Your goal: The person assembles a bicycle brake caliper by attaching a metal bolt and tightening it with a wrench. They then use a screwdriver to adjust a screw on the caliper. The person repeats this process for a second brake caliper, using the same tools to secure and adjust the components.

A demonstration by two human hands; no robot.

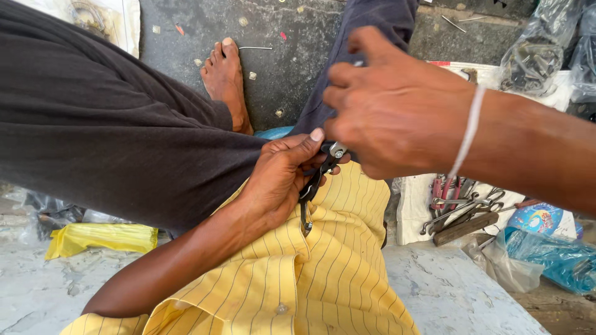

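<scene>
Here, the person sits with legs drawn up, dark trousers [105, 118] across the lap and a yellow striped shirt [323, 273] below. The left hand [279, 177] is curled shut around a small dark metal tool [313, 183], a plier-like thing with thin handles; its thumb lies flat along the top, close to the tool's shiny head, and one slim handle end hangs down against the shirt. The tool sits right in the middle of the lap, between both hands.

The right hand [391, 105] comes in from the right side, a pale thread band [469, 130] round its wrist. Its fingers are bent down tight over the tool's head, pinching at the shiny part, though I cannot tell just what they grip, since the knuckles hide it.

Beyond the knees, a bare foot [225, 77] rests on the dark floor [292, 56], with small scraps and a thin nail scattered near it. To the right, on a white cloth [413, 211], lies a heap of pliers and scissors [462, 208], with clear plastic bags [534, 62] behind and a blue bag [559, 260] near the edge of the grey stone surface [447, 291]. At the left lies a yellow plastic packet [99, 239].
</scene>
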